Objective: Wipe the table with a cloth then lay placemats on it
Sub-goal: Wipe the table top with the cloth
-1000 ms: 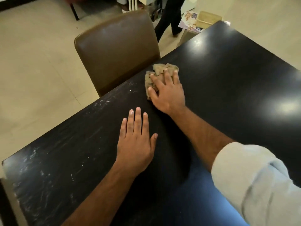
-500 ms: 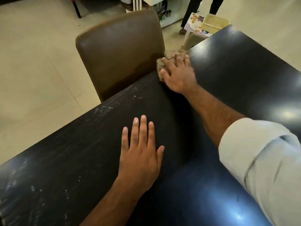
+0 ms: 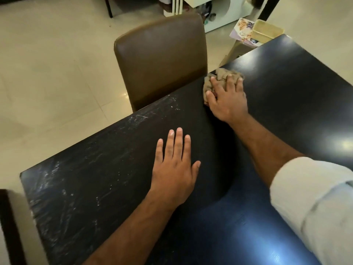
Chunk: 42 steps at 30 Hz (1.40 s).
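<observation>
Dark table (image 3: 286,96), scuffed white along its left edge; the cloth (image 3: 222,76) is pinned at that edge by the right hand (image 3: 227,100), fingers spread over it. The left hand (image 3: 174,169) is laid flat and empty, nearer the body, so the unwiped scuffs lie back and left of the cloth.

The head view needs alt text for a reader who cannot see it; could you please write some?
The right hand presses a crumpled tan cloth onto a dark table near its edge, beside a brown chair. The left hand lies flat on the scuffed tabletop, and no placemats are visible.
</observation>
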Available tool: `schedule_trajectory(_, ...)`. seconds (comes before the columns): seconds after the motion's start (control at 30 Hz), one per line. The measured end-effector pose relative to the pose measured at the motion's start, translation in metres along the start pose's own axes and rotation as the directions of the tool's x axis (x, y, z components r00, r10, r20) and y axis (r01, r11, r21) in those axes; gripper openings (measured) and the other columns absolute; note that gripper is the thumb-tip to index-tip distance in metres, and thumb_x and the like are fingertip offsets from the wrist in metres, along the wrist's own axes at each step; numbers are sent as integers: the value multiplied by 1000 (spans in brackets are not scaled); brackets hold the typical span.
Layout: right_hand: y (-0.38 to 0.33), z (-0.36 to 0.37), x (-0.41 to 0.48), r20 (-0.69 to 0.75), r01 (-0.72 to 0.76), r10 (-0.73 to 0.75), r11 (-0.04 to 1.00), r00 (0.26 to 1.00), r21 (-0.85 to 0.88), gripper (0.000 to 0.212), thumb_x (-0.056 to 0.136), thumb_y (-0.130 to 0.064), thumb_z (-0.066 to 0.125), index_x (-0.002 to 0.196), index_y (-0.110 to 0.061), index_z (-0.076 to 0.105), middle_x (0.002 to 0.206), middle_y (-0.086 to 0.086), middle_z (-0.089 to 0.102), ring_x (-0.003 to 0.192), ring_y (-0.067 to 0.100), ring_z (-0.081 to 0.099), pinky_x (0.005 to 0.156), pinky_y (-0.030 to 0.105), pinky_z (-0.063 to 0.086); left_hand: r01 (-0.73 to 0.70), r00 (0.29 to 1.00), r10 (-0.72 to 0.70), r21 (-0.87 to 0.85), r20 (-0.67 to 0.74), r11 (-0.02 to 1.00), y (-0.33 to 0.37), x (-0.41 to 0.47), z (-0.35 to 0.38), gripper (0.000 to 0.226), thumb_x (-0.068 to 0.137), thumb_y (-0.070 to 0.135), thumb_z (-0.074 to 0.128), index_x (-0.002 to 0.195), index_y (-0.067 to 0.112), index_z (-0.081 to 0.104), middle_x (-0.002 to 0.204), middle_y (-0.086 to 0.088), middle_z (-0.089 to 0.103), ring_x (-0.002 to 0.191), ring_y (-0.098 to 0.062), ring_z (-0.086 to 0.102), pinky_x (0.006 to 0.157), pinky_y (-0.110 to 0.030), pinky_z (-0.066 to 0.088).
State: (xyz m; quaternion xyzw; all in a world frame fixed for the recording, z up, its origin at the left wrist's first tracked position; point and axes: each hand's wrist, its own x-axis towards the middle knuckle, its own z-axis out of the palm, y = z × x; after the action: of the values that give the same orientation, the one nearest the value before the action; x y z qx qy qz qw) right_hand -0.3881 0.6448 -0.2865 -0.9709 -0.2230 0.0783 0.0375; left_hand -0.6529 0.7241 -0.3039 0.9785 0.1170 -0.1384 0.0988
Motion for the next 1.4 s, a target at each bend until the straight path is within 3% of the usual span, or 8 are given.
schedule_trajectory(0.13, -70, 16, -40, 69, 332, -331, 943, 941, -7, 68, 111, -68, 28, 174, -47, 13, 185, 9, 4, 169, 47, -2, 127, 73, 23, 106, 994, -106, -3, 24, 994, -8, -3, -2, 97, 107, 76, 9, 170, 8, -22, 176, -20, -36, 165, -36, -31, 137, -59, -7)
schedule_trajectory(0.27, -52, 15, -117, 106, 435, -432, 900, 896, -10, 68, 111, -68, 26, 174, -48, 11, 186, 4, -1, 171, 37, -7, 130, 66, 24, 240, 970, -239, -7, 52, 971, -41, -16, -10, 106, 103, 84, 11, 169, 9, -25, 176, -18, -37, 165, -35, -32, 137, -60, -7)
schedule_trajectory(0.57, -47, 14, -85, 19, 138, -138, 990, 990, 10, 69, 110, -69, 31, 174, -46, 17, 185, 10, 4, 169, 45, -3, 129, 70, 26, 203, 979, -203, -31, 8, 979, -56, -24, -8, 102, 106, 81, 13, 172, 10, -20, 178, -14, -33, 166, -32, -30, 137, -56, -7)
schedule_trajectory(0.73, -109, 32, -108, 9, 409, -409, 913, 913, -8, 68, 108, -68, 30, 171, -44, 30, 184, 10, 15, 169, 44, 6, 127, 70, 33, 171, 985, -171, -5, -19, 985, -63, -29, -9, 115, 100, 89, 15, 173, 6, -16, 180, -19, -27, 168, -34, -23, 138, -55, -4)
schedule_trajectory(0.87, -70, 31, -160, 62, 487, -485, 873, 872, -29, 68, 109, -69, 29, 173, -45, 24, 185, 9, 12, 170, 40, 6, 126, 65, 33, 223, 973, -223, 17, 54, 975, -76, -46, -11, 135, 87, 103, 15, 170, 3, -20, 178, -21, -32, 167, -36, -26, 138, -56, -7)
schedule_trajectory(1.03, -17, 19, -145, 58, 225, -223, 974, 973, -35, 69, 110, -70, 32, 173, -47, 17, 184, 9, 8, 169, 44, 6, 125, 71, 32, 226, 973, -225, -12, 45, 974, -80, -51, -9, 136, 86, 105, 13, 171, 5, -21, 177, -19, -34, 166, -35, -29, 138, -57, -7)
schedule_trajectory(1.17, -65, 17, -91, 12, 74, -74, 997, 997, 25, 70, 109, -70, 29, 174, -44, 20, 184, 15, 8, 167, 52, 1, 127, 74, 26, 217, 976, -217, -10, 22, 976, -82, -52, -6, 135, 87, 104, 17, 171, 6, -21, 178, -18, -33, 167, -34, -27, 138, -57, -5)
schedule_trajectory(1.4, -127, 31, -148, 114, 559, -554, 829, 825, -10, 68, 111, -67, 32, 174, -45, 19, 185, 7, 5, 170, 43, -2, 127, 68, 28, 278, 960, -276, -27, 53, 960, -93, -66, -5, 150, 76, 112, 17, 170, 3, -22, 177, -20, -35, 165, -36, -31, 136, -60, -8)
